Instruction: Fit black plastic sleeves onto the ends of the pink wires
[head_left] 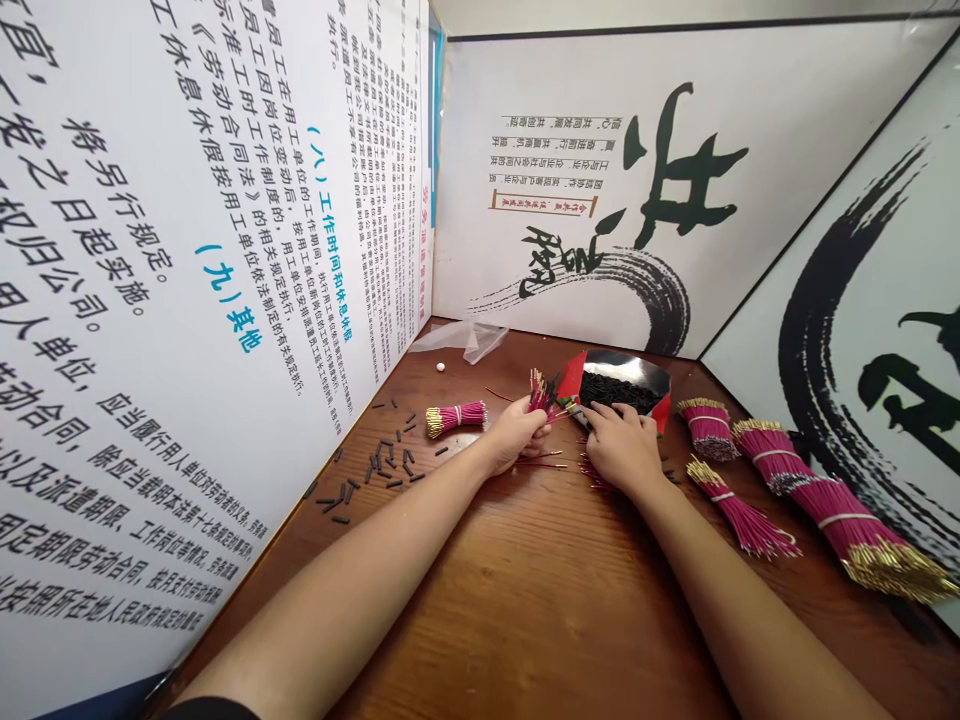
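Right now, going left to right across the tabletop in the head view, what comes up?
Main scatter of black pieces, small tied pink bundle, left hand, right hand, squat tied pink bundle, large pink-and-gold bundle.

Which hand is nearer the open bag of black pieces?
The right hand, at the near edge of the bag. The left hand is left of it, holding pink wires.
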